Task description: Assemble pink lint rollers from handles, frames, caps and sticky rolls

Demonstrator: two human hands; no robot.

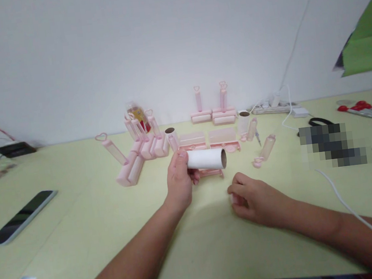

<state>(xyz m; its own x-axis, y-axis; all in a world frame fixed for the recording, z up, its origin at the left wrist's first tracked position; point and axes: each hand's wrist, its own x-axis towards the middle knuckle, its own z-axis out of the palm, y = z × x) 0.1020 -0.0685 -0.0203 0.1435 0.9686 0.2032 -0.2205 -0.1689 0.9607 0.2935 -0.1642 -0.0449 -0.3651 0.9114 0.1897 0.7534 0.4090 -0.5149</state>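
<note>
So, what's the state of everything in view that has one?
White hollow cylindrical roll: held sideways
Left hand: closed on that roll
Right hand: fingers curled, grip unclear
Two brown-cored white rolls: standing on end
Pale-edged black phone: screen up, dark
Red-handled metal scissors: lying flat

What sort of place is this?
Likely an indoor workbench against a wall: pink lint rollers are grouped on it, the left hand holds a white hollow-cored roll, and red-handled scissors lie at right.

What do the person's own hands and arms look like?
The left hand and right hand are bare, without gloves. The left forearm and right forearm are bare too: no sleeve, watch or bracelet shows. A white cable crosses in front of the right forearm.
</note>
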